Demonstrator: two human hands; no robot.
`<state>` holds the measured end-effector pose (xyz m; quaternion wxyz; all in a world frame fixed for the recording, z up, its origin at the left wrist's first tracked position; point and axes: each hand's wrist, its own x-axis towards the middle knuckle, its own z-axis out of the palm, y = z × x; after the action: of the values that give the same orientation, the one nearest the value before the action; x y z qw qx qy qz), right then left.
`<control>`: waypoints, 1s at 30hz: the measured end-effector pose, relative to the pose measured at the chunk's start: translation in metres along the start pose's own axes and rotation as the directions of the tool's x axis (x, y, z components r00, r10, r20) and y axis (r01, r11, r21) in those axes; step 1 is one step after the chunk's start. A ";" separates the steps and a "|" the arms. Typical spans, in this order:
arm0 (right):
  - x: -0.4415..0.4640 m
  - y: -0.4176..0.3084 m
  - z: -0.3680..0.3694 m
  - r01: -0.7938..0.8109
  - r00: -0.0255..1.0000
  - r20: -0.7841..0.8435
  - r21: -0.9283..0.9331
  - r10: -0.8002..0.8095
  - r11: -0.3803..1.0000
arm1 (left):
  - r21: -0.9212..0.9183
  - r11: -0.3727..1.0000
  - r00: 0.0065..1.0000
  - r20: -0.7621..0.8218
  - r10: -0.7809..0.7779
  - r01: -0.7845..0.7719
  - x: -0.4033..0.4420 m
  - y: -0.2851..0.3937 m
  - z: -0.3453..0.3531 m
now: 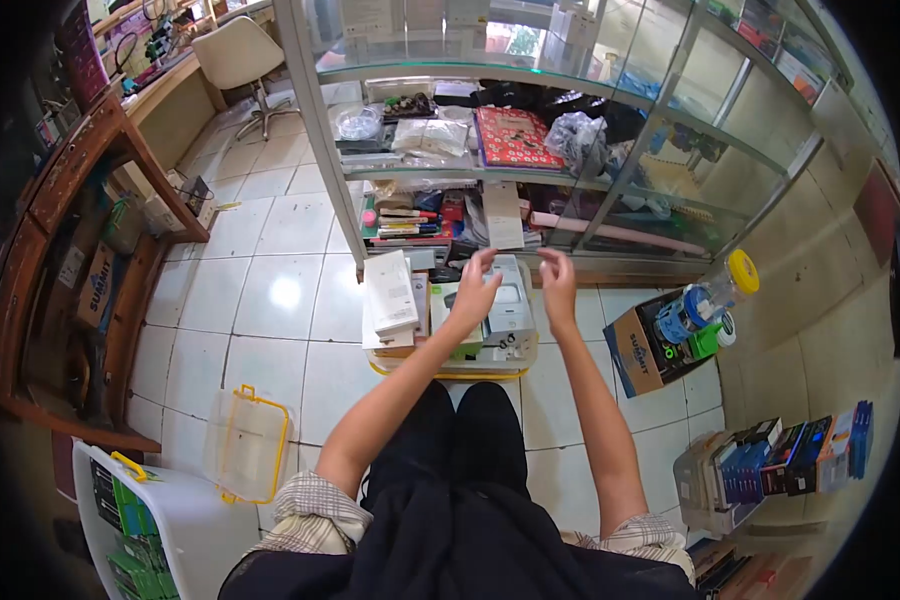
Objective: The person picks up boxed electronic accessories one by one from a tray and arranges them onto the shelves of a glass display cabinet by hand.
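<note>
My left hand [477, 291] is raised above a clear plastic bin [455, 374] on the floor, its fingers apart and curved, with nothing held. To the right of the bin's contents, my right hand [558, 285] hovers with its fingers curved and spread, also empty. Inside the bin, a stack of white boxes [392, 296] stands at the left. A grey-white box [510, 305] lies at the right, between my two hands. A green and white box [467, 346] shows partly beneath my left wrist.
A glass cabinet [450, 160] with packed shelves stands ahead. A yellow-rimmed lid [248, 445] and a white bin [195, 525] are at left. A cardboard box [640, 352] holding jars, and a plastic bin of boxes [705, 490], are at right. A chair [238, 50] stands far back.
</note>
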<state>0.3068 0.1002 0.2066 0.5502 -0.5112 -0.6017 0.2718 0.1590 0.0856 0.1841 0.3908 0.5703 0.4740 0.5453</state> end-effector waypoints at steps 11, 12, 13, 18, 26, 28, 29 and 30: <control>-0.077 0.093 0.015 -0.289 0.938 0.135 -0.196 0.318 0.937 | 0.293 0.953 0.992 -0.115 -0.044 0.076 -0.070 -0.062 0.052; -0.077 0.089 0.016 -0.307 0.932 0.135 -0.194 0.335 0.932 | 0.317 0.945 0.992 -0.117 -0.043 0.078 -0.070 -0.060 0.051; -0.078 0.088 0.015 -0.292 0.938 0.144 -0.168 0.317 0.941 | 0.342 0.936 0.992 -0.118 -0.040 0.078 -0.071 -0.057 0.051; -0.087 0.058 0.008 -0.196 0.970 0.109 -0.185 0.218 0.963 | 0.320 0.945 0.986 -0.164 -0.015 0.068 -0.075 -0.037 0.050; -0.090 0.018 -0.009 -0.106 0.993 0.052 -0.066 0.110 0.992 | 0.257 0.966 0.971 -0.222 0.085 -0.026 -0.080 -0.006 0.053; -0.089 0.012 -0.010 -0.103 0.992 0.064 -0.074 0.108 0.992 | 0.259 0.966 0.970 -0.228 0.080 -0.019 -0.080 -0.002 0.053; -0.088 0.009 -0.011 -0.096 0.993 0.065 -0.072 0.100 0.993 | 0.260 0.965 0.969 -0.233 0.086 -0.024 -0.081 0.000 0.052; -0.088 0.001 -0.013 -0.067 0.995 0.065 -0.103 0.073 0.992 | 0.247 0.969 0.969 -0.232 0.087 -0.028 -0.081 0.005 0.050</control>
<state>0.3074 0.0171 0.1755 0.4928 -0.5496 -0.6149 0.2774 0.2132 0.0093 0.1637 0.2420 0.5568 0.5640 0.5598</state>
